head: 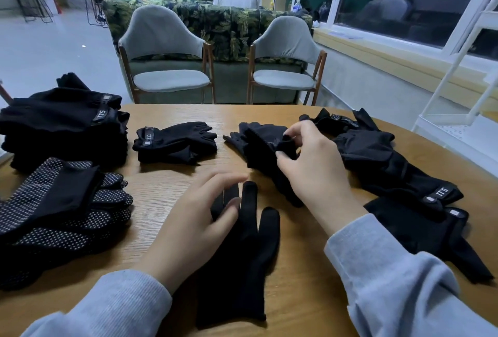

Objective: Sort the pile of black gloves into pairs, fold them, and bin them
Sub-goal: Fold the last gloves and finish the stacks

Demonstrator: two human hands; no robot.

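A plain black glove (242,256) lies flat on the wooden table (151,183) in front of me, fingers pointing away. My left hand (194,218) rests on its left side with relaxed fingers. My right hand (310,164) pinches a second plain black glove (260,145) lying just beyond, with thumb and fingers curled on its fabric. To the right lies a loose pile of black gloves (385,164) with grey labels.
A folded glove pair (175,142) sits at centre left. A tall stack of folded black gloves (64,124) stands at far left, with dotted-grip gloves (62,212) in front of it. Two grey chairs (167,53) stand beyond the table. A white rack (458,126) is at right.
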